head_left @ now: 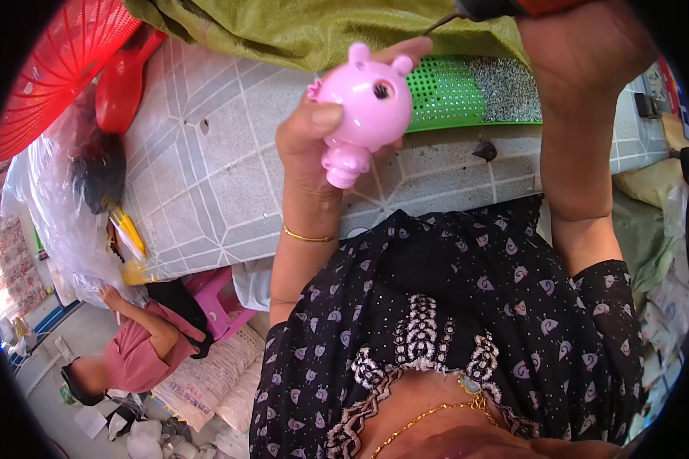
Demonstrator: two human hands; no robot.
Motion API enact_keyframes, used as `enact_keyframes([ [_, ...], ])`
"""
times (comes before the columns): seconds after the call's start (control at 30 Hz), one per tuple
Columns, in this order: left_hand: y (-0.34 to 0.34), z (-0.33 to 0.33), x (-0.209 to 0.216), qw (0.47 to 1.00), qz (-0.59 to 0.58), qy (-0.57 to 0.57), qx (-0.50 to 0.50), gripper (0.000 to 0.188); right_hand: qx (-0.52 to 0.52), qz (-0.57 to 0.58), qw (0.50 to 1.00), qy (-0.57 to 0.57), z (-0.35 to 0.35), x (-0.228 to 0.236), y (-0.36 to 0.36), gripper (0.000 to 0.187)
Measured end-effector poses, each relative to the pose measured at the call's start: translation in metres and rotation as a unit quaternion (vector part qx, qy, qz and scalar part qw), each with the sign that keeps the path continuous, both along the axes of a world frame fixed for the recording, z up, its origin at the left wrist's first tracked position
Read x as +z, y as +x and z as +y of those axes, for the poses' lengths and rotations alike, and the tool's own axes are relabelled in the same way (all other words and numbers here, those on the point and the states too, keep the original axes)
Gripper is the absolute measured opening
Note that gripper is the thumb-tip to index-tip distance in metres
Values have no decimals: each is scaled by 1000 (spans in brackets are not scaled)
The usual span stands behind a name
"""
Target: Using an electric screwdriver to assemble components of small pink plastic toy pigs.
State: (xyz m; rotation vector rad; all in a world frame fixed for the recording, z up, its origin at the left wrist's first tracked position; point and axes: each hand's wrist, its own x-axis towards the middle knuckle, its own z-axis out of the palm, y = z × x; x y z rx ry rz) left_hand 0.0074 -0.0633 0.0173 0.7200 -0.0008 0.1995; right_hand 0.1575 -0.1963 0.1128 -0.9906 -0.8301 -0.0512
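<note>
Head view: right hand (582,53)'s tool (475,9) cropped

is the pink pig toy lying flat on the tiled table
No, the left hand holds the pink pig toy up in the air above the tiled table.

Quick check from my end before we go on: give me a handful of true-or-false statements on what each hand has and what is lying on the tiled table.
1. The left hand holds a pink pig-shaped toy. True.
2. The right hand is empty. False: it holds a power tool whose thin bit points at the toy.
3. A green perforated tray lies on the tiled table. True.
4. The tray holds blue beads. False: it holds a heap of small grey metal bits.
5. A second person sits low down on the left. True.
6. The toy rests on the table. False: it is held up above it.
</note>
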Motion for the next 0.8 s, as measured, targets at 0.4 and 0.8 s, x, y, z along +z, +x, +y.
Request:
enact_keyframes([
  [0.4, -8, 35, -19, 973, -90, -207, 37, 83, 9, 282, 957, -68, 7, -29, -33, 16],
  [0.8, 9, 38, -47, 916, -195, -350, -25, 72, 142, 152, 972, -110, -2, -50, -48, 19],
])
